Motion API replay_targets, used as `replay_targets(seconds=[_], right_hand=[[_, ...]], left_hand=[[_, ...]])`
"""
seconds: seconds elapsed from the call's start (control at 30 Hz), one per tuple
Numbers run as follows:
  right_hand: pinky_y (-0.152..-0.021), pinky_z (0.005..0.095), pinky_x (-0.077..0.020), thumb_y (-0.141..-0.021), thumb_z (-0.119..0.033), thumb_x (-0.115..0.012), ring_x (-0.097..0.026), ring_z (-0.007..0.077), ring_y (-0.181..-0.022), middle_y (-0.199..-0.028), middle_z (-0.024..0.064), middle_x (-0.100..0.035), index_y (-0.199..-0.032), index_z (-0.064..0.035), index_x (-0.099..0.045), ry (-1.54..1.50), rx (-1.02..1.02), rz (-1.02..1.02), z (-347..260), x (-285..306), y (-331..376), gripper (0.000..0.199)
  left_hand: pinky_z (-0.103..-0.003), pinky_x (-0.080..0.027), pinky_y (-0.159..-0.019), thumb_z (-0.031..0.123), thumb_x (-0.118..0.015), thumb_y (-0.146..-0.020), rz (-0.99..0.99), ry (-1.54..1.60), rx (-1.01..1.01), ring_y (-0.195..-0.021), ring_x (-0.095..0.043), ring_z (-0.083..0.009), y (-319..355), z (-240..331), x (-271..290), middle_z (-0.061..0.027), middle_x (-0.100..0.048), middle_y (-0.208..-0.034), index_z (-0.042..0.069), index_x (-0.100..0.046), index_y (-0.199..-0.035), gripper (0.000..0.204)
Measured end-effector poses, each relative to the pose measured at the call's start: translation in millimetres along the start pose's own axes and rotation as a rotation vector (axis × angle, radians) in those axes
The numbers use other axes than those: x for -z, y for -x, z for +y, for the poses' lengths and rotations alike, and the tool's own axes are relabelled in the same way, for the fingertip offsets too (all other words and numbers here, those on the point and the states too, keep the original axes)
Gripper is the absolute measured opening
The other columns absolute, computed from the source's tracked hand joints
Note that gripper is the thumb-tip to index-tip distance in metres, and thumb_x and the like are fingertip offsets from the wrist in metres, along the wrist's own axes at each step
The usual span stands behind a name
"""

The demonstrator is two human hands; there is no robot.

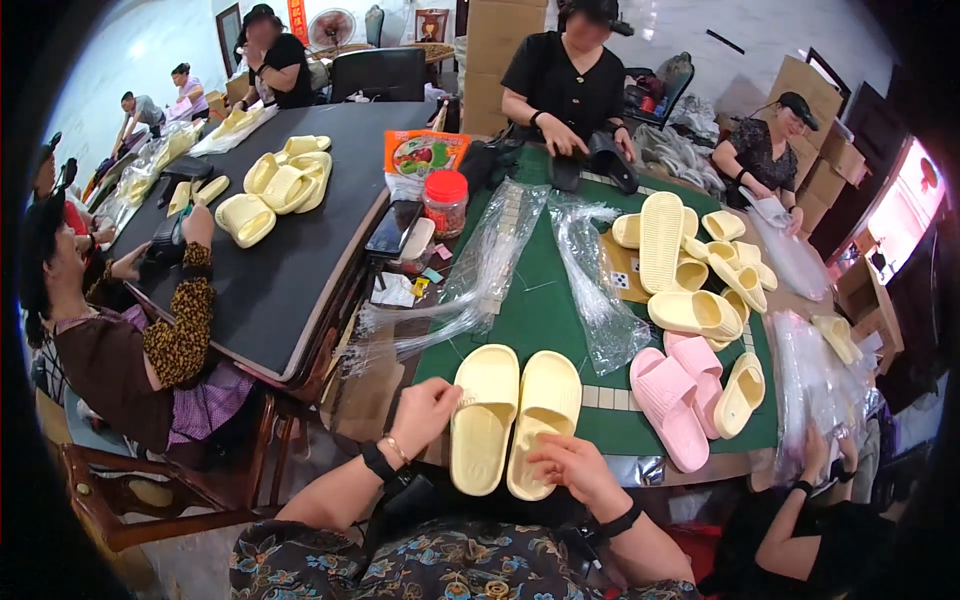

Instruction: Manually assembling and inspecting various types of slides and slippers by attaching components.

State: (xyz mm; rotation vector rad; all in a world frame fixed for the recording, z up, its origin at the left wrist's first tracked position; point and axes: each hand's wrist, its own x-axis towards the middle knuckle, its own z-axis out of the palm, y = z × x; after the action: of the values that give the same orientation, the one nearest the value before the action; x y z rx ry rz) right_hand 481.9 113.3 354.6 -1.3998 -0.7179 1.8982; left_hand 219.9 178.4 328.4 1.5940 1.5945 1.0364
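Observation:
Two pale yellow slippers lie side by side at the table's near edge, toes pointing away from me. My left hand (425, 412) is at the outer edge of the left slipper (484, 430), beside its strap. Its thumb and fingers are pinched together, and whatever is between them is too small to make out. Over the heel of the right slipper (549, 400) hovers my right hand (578, 468), fingers loosely bent and apart, holding nothing visible. A pair of pink slippers (668, 410) rests to the right, next to a single yellow slipper (740, 396).
Clear plastic strands (480, 265) and a second bundle (597, 290) lie on the green tabletop. Yellow slippers (662, 240) are heaped at right, near plastic bags (815, 385). A red-lidded jar (445, 203) and phone (394, 228) stand left. Co-workers sit around both tables.

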Motion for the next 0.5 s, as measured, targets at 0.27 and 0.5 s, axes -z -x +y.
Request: replay_targets(seconds=[0.27,0.5], right_hand=[[-0.051,0.0304,-0.0469,-0.087,-0.027,-0.061,-0.06,0.0157,-0.053,-0.067,0.0097,-0.067,-0.085,0.0014,-0.07,0.58,0.454,0.461,-21.3,84.1,-86.9,0.03],[-0.065,0.0406,-0.0534,-0.079,-0.03,-0.065,-0.068,0.0321,-0.069,-0.074,0.0198,-0.068,-0.08,0.0014,-0.07,1.062,0.544,0.61,-39.2,73.3,-136.6,0.032]], left_hand=[[-0.049,-0.05,-0.07,0.046,-0.056,-0.086,-0.055,-0.362,0.155,-0.074,-0.064,-0.0426,-64.4,-37.4,-9.9,-0.0261,-0.063,-0.076,-0.002,-0.069,-0.078,0.05],[-0.041,-0.053,-0.068,0.037,-0.068,-0.079,-0.029,-0.293,0.055,-0.074,-0.067,-0.0343,-78.6,-30.8,-33.5,-0.0199,-0.067,-0.075,0.001,-0.072,-0.08,0.036]])
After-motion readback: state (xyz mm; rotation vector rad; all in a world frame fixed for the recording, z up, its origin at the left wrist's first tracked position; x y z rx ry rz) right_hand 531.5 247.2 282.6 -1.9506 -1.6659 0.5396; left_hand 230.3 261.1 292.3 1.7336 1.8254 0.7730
